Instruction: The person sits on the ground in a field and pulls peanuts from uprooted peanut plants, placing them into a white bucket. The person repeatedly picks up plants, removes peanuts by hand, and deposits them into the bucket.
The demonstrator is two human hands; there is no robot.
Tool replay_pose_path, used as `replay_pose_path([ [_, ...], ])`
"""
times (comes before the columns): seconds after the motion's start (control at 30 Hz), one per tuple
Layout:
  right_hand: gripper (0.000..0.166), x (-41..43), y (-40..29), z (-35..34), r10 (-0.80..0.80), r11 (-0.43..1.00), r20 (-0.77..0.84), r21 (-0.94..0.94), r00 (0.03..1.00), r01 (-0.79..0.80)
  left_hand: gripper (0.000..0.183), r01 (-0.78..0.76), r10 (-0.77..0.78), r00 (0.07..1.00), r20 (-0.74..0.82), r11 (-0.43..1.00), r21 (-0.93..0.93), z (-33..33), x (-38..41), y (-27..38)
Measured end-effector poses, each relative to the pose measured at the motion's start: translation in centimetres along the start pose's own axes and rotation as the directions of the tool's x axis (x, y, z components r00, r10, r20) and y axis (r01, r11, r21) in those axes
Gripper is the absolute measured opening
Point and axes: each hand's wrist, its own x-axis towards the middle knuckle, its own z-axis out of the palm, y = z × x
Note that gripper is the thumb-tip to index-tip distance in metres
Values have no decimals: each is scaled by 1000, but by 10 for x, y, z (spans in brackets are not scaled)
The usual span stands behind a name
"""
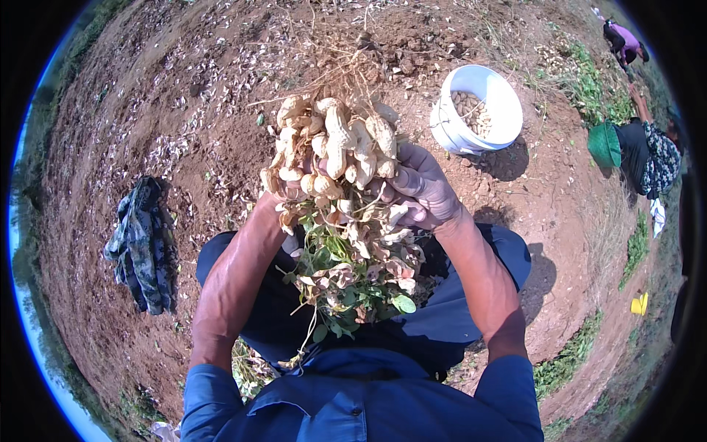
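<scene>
A dense cluster of peanut pods point(337, 138) hangs on an uprooted peanut plant, held up in front of me with roots at the far end. The plant's green and withered leaves point(353, 276) point down towards my lap. My left hand point(293, 185) is under the cluster's left side, its fingers partly hidden by the pods. On the right side, my right hand point(417, 185) grips the plant and pods with bent fingers. Beyond my right hand stands a white plastic bucket point(442, 127), with loose peanut pods point(472, 113) inside it.
A camouflage jacket point(141, 248) lies on the soil at left. Two people point(627, 41), point(654, 157) bend over at the far right, near a green bucket point(603, 145) and piled plants point(588, 83). A yellow container point(639, 304) lies lower right. Dry leaves litter the ground.
</scene>
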Motion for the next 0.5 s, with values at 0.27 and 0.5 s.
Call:
replay_pose_path([
  [0.27, 33, 6, -5, 14, -269, 764, -63, -621, 961, 173, 32, -24, 19, 999, 47, 993, 114, 9, -5, 10],
  [0.5, 29, -4, 7, 10, -81, 990, 23, -115, 996, 83, 36, 78, -77, 997, 4, 996, -33, -1, -22, -6],
])
